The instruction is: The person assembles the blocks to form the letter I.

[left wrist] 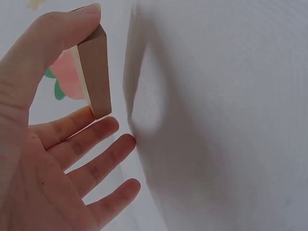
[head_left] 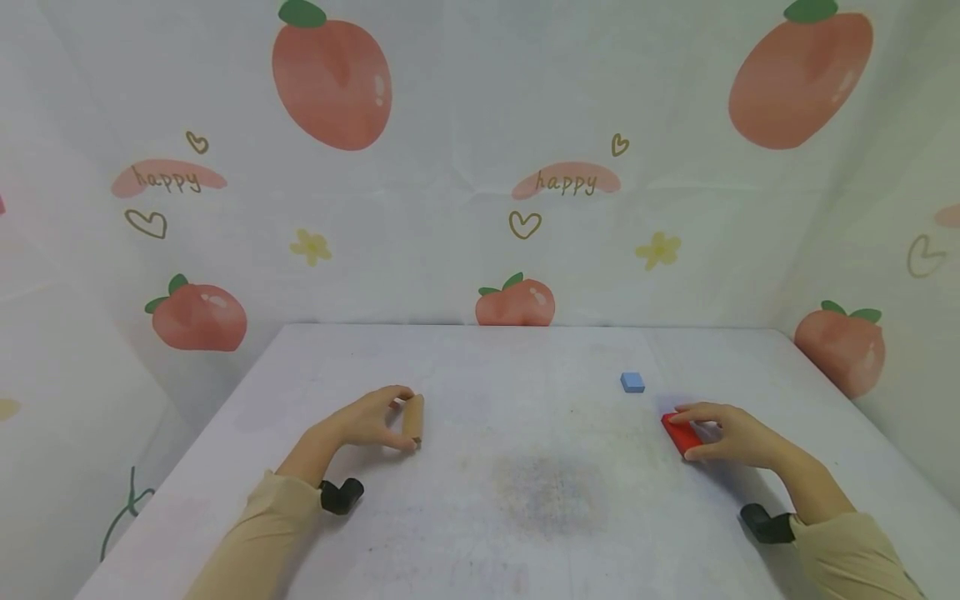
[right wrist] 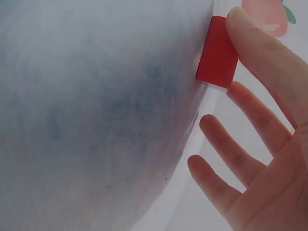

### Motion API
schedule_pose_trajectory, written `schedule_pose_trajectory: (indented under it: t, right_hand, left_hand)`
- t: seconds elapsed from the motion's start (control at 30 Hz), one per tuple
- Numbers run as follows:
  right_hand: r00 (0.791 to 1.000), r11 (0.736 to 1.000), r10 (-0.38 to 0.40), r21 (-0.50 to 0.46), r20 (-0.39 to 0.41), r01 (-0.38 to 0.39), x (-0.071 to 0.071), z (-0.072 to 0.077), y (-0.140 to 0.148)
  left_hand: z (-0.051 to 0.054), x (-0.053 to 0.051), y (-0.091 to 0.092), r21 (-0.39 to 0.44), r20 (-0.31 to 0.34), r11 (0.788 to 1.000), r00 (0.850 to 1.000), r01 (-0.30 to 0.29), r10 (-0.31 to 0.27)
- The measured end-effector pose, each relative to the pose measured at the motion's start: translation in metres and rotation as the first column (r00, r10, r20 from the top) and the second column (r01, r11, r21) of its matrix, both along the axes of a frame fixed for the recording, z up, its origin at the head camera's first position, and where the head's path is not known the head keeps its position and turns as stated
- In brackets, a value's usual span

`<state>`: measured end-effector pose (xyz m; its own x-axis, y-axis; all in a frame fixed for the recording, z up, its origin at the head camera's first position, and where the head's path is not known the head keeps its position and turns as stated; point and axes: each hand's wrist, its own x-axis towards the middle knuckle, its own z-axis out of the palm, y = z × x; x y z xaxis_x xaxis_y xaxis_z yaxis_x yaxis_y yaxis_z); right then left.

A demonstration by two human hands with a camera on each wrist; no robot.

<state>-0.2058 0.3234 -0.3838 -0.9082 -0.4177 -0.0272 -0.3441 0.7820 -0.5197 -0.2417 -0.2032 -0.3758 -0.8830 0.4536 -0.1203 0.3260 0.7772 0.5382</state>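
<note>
At the left of the white table point(head_left: 487, 375), I saw the left hand point(head_left: 367, 419) pinching a wooden block point(head_left: 413, 417); at right, the right hand point(head_left: 738, 435) pinched a red block point(head_left: 681, 434), nearer than the blue block point(head_left: 633, 382). Gripping seemed in hand; the next move called for steadiness.

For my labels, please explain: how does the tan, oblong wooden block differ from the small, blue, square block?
The tan block is long and narrow; the blue block is short and squarish. The left hand pinches the tan block, while no hand touches the blue block. Both are flat-faced.
</note>
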Motion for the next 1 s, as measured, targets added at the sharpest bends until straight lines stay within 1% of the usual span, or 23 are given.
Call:
schedule_pose_trajectory:
  t: [0.17,0.33,0.67,0.9,1.0]
  right_hand:
    - [1.000,1.000,0.011,0.001,0.008,-0.011,0.000,0.000,-0.001]
    - [1.000,1.000,0.018,0.000,0.012,-0.018,0.000,0.000,0.000]
    - [1.000,1.000,0.006,0.004,0.020,-0.006,-0.001,-0.001,-0.001]
    - [1.000,1.000,-0.005,0.010,0.031,0.005,-0.001,0.000,-0.003]
    - [0.999,1.000,-0.011,0.009,0.034,0.010,-0.001,0.000,-0.003]
  left_hand:
    - [-0.002,0.001,0.004,0.012,-0.012,1.000,1.000,0.005,-0.005]
    - [-0.003,0.002,0.008,0.002,-0.030,1.000,1.000,0.006,-0.006]
    - [-0.006,0.002,0.019,0.005,-0.064,1.000,0.998,0.012,-0.012]
    - [-0.007,0.003,0.025,0.040,-0.107,0.998,0.993,0.057,-0.052]
    - [-0.008,0.003,0.027,0.051,-0.120,0.997,0.991,0.064,-0.058]
